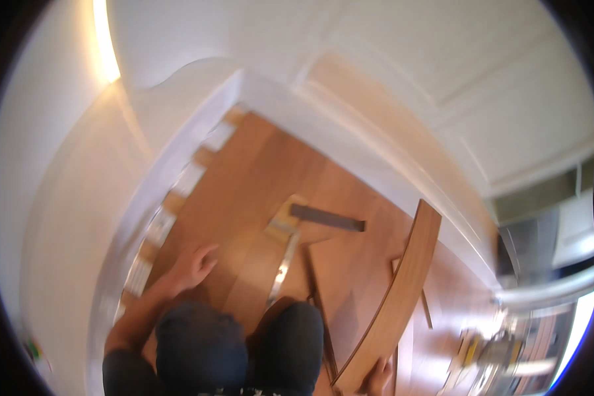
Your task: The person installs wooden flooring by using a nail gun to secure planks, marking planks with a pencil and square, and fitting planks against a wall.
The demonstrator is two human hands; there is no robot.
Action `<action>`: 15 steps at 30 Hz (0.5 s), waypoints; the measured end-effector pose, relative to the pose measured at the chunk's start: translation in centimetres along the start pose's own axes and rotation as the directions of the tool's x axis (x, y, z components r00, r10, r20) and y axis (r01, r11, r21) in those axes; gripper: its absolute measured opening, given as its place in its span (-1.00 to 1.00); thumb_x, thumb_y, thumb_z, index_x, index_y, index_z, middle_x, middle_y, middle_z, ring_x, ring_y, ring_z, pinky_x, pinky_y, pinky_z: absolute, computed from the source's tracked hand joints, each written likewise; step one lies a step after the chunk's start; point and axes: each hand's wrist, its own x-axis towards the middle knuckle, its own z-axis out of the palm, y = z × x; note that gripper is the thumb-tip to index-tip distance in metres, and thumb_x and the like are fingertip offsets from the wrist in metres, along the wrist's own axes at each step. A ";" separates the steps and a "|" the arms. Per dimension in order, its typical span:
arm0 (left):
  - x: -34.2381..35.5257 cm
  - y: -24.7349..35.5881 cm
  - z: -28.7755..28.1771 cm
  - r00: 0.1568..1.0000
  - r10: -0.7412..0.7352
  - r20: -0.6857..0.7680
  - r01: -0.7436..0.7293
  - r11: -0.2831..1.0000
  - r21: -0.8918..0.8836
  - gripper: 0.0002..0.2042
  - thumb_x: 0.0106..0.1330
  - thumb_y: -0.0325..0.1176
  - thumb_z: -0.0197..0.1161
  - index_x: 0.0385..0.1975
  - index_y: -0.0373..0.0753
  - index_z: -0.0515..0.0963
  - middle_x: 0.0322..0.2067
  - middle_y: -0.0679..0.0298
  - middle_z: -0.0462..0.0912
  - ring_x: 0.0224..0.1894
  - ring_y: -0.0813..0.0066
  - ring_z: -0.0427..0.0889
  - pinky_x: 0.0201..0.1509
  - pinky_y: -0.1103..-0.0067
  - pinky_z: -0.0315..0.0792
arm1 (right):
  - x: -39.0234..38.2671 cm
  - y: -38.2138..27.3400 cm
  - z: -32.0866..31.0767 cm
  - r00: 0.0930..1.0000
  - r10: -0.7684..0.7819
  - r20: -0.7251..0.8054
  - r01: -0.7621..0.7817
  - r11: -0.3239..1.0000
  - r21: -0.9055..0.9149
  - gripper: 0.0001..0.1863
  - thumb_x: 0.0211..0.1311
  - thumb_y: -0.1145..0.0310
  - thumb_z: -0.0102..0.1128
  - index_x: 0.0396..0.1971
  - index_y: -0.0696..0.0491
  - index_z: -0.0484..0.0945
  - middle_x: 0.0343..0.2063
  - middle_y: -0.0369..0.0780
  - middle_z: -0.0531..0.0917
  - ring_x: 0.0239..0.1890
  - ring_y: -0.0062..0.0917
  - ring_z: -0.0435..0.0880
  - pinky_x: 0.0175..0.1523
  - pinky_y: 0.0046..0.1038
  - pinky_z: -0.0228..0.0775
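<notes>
- Head view: smooth white walls [66, 198] meet in a corner, a lit strip [103, 39] glowing at upper left.
- Between them spreads a reddish-brown wood-grain floor [244, 171], partly hidden by the wearer's dark knees [201, 350].
- At the right, a long, flat floor plank [402, 284] slants across, its near end held by the right hand [379, 377], which the lower edge cuts off.
- Yellow-and-grey equipment [495, 350], lower right, is too blurred to identify.
- Mid-floor: a dark straight bar [327, 218], a shiny metal strip [282, 270] and a yellowish block [282, 221], details smeared.
- The left hand [203, 265] hovers over the floor, fingers loosely open.
- Small wooden spacers [173, 202] line the left wall.
</notes>
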 end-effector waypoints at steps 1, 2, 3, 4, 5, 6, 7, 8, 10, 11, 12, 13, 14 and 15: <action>2.0 2.4 0.0 0.989 0.138 -0.058 -0.137 0.990 0.016 -0.53 0.31 -0.27 0.39 0.23 -0.16 0.55 0.12 0.03 0.63 0.18 -0.02 0.57 0.33 0.17 0.38 | -4.3 2.0 -2.9 0.994 0.108 0.001 -0.108 0.994 0.011 -0.43 0.37 0.03 0.34 -0.05 0.33 0.55 -0.26 -0.05 0.65 -0.20 -0.35 0.55 -0.17 -0.27 0.49; 3.7 5.8 -1.3 0.979 0.202 0.014 -0.203 0.976 0.079 -0.52 0.29 -0.28 0.42 0.22 -0.13 0.57 0.12 0.08 0.63 0.21 0.02 0.56 0.32 0.18 0.39 | -7.7 -1.7 -4.2 0.985 0.165 0.046 -0.165 0.986 0.012 -0.46 0.39 0.05 0.37 -0.11 0.33 0.56 -0.37 -0.20 0.62 -0.32 -0.45 0.52 -0.26 -0.29 0.43; 4.0 6.6 -1.4 0.958 0.285 0.022 -0.285 0.953 0.102 -0.50 0.28 -0.28 0.44 0.24 -0.12 0.55 0.16 0.15 0.62 0.25 0.07 0.54 0.33 0.17 0.36 | -7.5 1.5 -3.6 0.975 0.175 0.138 -0.176 0.984 -0.003 -0.46 0.39 0.05 0.37 -0.11 0.33 0.56 -0.37 -0.20 0.62 -0.32 -0.45 0.52 -0.26 -0.29 0.43; 5.6 9.8 -2.0 0.907 0.422 -0.004 -0.419 0.901 0.110 -0.49 0.28 -0.24 0.45 0.24 -0.10 0.55 0.20 0.19 0.58 0.29 0.11 0.50 0.34 0.16 0.34 | -7.5 5.3 -5.8 0.966 0.050 0.252 -0.048 0.999 -0.017 -0.48 0.39 0.06 0.38 -0.11 0.30 0.57 -0.39 -0.22 0.63 -0.36 -0.48 0.52 -0.31 -0.32 0.42; 6.6 11.6 -1.7 0.853 0.521 -0.037 -0.515 0.850 0.108 -0.47 0.28 -0.20 0.46 0.27 -0.09 0.54 0.23 0.18 0.57 0.33 0.13 0.47 0.35 0.14 0.31 | -7.1 7.4 -6.9 0.928 -0.072 0.364 0.083 0.996 -0.016 -0.50 0.39 0.06 0.40 -0.11 0.28 0.59 -0.41 -0.24 0.63 -0.40 -0.52 0.52 -0.36 -0.35 0.41; 7.1 12.9 -1.7 0.786 0.616 -0.060 -0.608 0.786 0.114 -0.44 0.29 -0.16 0.47 0.29 -0.08 0.53 0.26 0.17 0.55 0.37 0.15 0.44 0.36 0.12 0.29 | -6.6 6.2 -6.9 0.919 -0.089 0.383 0.100 0.995 -0.008 -0.50 0.39 0.06 0.40 -0.11 0.28 0.59 -0.41 -0.24 0.63 -0.40 -0.52 0.52 -0.36 -0.35 0.41; 6.8 13.9 -1.9 0.794 0.605 -0.061 -0.594 0.793 0.135 -0.44 0.29 -0.16 0.47 0.29 -0.08 0.53 0.26 0.17 0.55 0.37 0.15 0.44 0.36 0.12 0.29 | -7.0 1.8 -6.6 0.848 -0.095 0.521 0.130 0.991 -0.031 -0.53 0.38 0.07 0.41 -0.09 0.23 0.60 -0.46 -0.26 0.63 -0.45 -0.54 0.51 -0.39 -0.36 0.39; 6.9 15.1 -1.8 0.742 0.670 0.002 -0.665 0.737 0.123 -0.40 0.28 -0.05 0.46 0.31 -0.07 0.53 0.28 0.16 0.53 0.36 0.15 0.45 0.36 0.12 0.29 | -6.9 -2.2 -6.4 0.770 -0.098 0.631 0.170 0.984 -0.055 -0.56 0.38 0.07 0.43 -0.08 0.18 0.62 -0.50 -0.28 0.62 -0.50 -0.56 0.49 -0.42 -0.37 0.38; 5.8 15.6 -1.9 0.677 0.734 0.058 -0.734 0.668 0.120 -0.36 0.28 0.06 0.45 0.32 -0.06 0.52 0.31 0.15 0.51 0.34 0.15 0.46 0.36 0.12 0.29 | -4.8 -5.7 -6.1 0.661 -0.226 0.716 0.416 0.904 -0.098 -0.56 0.37 0.05 0.42 -0.06 0.14 0.63 -0.51 -0.26 0.62 -0.50 -0.54 0.52 -0.42 -0.37 0.39; 5.0 14.6 -1.5 0.666 0.712 0.222 -0.742 0.664 0.097 -0.37 0.25 0.13 0.44 0.22 -0.11 0.57 0.19 0.14 0.59 0.27 0.12 0.52 0.28 0.14 0.35 | -3.8 -7.7 -5.7 0.520 -0.301 0.800 0.626 0.771 -0.117 -0.56 0.37 0.03 0.42 -0.03 0.10 0.64 -0.52 -0.24 0.62 -0.50 -0.53 0.54 -0.41 -0.38 0.40; 4.1 14.0 -0.7 0.632 0.677 0.377 -0.746 0.664 0.058 -0.37 0.22 0.20 0.42 0.13 -0.16 0.62 0.07 0.12 0.67 0.20 0.08 0.58 0.21 0.16 0.42 | -3.4 -10.6 -5.5 0.495 -0.261 0.829 0.659 0.734 -0.162 -0.57 0.38 0.02 0.40 -0.02 0.06 0.65 -0.52 -0.21 0.62 -0.49 -0.50 0.57 -0.39 -0.37 0.43; 3.3 14.0 -0.4 0.620 0.453 0.641 -0.634 0.771 0.068 -0.41 0.32 0.27 0.28 0.00 -0.18 0.68 0.01 0.05 0.70 0.07 0.04 0.63 0.08 0.19 0.48 | -2.3 -13.9 -5.5 0.456 -0.038 0.889 0.661 0.683 -0.310 -0.64 0.39 0.14 0.35 0.02 0.05 0.64 -0.35 -0.15 0.70 -0.34 -0.33 0.68 -0.25 -0.29 0.53; 2.2 13.7 -0.5 0.515 0.185 0.837 -0.514 0.848 0.129 -0.37 0.42 0.34 0.14 -0.13 -0.20 0.75 -0.05 -0.02 0.73 -0.06 0.00 0.68 -0.05 0.22 0.54 | -1.0 -15.8 -5.1 0.451 -0.010 0.893 0.732 0.577 -0.363 -0.54 0.38 -0.04 0.32 0.01 0.05 0.67 -0.35 -0.10 0.75 -0.31 -0.27 0.74 -0.21 -0.26 0.58; -0.1 12.5 -0.7 0.534 0.200 0.822 -0.359 0.933 0.006 -0.36 0.44 0.34 0.10 -0.23 -0.22 0.74 -0.17 -0.02 0.75 -0.13 -0.04 0.69 -0.12 0.21 0.55 | 0.5 -17.3 -4.5 0.448 0.019 0.894 0.789 0.461 -0.406 -0.41 0.37 -0.22 0.28 0.00 0.05 0.69 -0.34 -0.05 0.79 -0.27 -0.20 0.80 -0.16 -0.24 0.62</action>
